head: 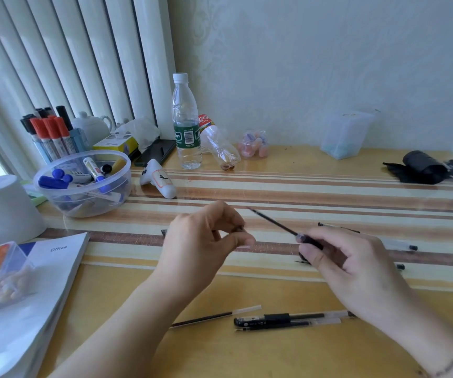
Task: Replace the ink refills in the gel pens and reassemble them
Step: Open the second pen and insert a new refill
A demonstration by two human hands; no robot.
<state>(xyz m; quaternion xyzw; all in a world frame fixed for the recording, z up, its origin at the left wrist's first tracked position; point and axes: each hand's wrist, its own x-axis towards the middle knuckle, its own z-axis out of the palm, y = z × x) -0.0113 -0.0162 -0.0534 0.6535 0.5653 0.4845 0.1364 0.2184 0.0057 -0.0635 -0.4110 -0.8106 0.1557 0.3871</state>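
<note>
Head view, from my remote seat: at far left I see a clear tub of markers [83, 184], then the left hand [206, 241] raised over the striped table [328, 186], its fingertips pinched on a small dark piece I can't identify. Right of it, the right hand [353, 271] grips a pen barrel [311, 241], a black refill [271, 221] sticking out up-left. A loose refill [214, 315] and two pens [288, 319] lie nearest me, below both hands

Pen barrel [311, 242] hidden inside right hand [356, 271]
</note>
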